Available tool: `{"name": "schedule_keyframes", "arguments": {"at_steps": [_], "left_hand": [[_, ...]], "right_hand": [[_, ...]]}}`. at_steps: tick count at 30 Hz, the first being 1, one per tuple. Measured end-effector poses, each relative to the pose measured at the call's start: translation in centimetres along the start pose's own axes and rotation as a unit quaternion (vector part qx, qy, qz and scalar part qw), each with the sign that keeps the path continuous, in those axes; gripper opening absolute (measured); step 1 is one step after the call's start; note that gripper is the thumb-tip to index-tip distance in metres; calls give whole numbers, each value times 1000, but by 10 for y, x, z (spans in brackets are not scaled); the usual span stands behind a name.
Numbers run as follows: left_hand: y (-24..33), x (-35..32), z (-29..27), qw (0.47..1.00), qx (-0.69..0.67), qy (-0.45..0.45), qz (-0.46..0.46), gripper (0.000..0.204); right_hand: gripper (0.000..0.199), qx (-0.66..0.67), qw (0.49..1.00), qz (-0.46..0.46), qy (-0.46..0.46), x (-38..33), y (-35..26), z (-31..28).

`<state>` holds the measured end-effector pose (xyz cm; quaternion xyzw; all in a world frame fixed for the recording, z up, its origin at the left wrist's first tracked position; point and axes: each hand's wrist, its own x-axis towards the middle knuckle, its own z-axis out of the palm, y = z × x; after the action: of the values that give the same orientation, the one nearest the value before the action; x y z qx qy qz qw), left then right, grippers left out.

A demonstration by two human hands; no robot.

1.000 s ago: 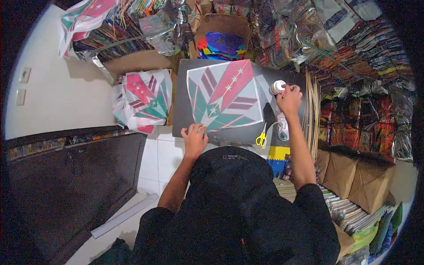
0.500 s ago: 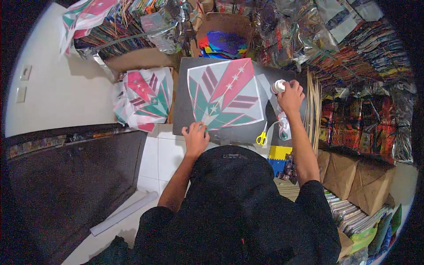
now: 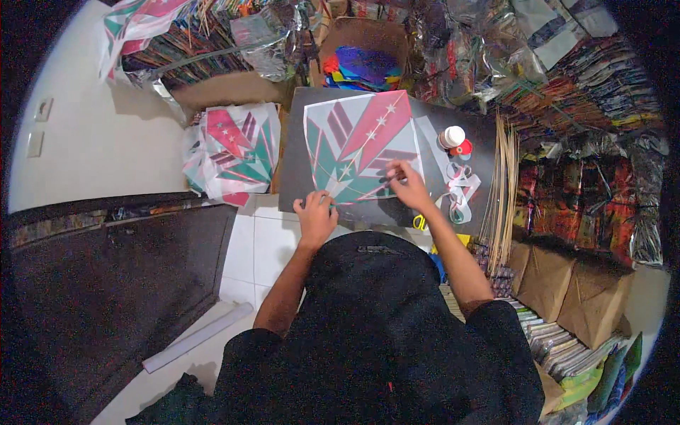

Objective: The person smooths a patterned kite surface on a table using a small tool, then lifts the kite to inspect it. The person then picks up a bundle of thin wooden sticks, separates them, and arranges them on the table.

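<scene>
A kite [image 3: 377,129] of thin white, green and red sheet with pale stars lies on the dark board [image 3: 476,166]. A thin stick runs along its middle, and a curved one crosses its lower part. At its near lower corner, my left hand [image 3: 317,217] rests with fingers bent and apart. Above the kite's right side hovers my right hand [image 3: 409,185], fingers apart and holding nothing. A small white-capped bottle [image 3: 452,137] stands near the board's right side, beside a red round lid [image 3: 462,148]. Yellow-handled scissors [image 3: 420,222] are partly hidden by my right forearm.
Ribbon-like strips [image 3: 459,195] and a bundle of thin sticks [image 3: 499,184] lie on the right. More printed kite sheets [image 3: 234,152] cover a box on the left. Colourful pieces [image 3: 363,67] fill a carton behind the board. Packed stacks and brown paper parcels [image 3: 593,294] crowd the right.
My right hand has let go of the white bottle, left it standing on the board, and moved left over the kite. My left hand has barely moved.
</scene>
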<state>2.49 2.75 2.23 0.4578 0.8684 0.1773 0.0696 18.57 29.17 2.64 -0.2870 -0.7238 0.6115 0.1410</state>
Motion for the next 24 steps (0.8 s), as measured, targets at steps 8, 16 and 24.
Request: {"name": "schedule_keyframes", "arguments": {"at_steps": [8,16,24], "left_hand": [[6,2,-4,1000,-17,11,-6,26],[5,1,-4,999,-16,-20,-32,31],[2,-1,-3,999,-24,-20,-33,31]], "right_hand": [[46,-37,992,-25,-114,-3,15,57],[61,-301,931,-29,-202,-7,-17,78],[66,-344,910,-24,-230,-5,-20,84]]}}
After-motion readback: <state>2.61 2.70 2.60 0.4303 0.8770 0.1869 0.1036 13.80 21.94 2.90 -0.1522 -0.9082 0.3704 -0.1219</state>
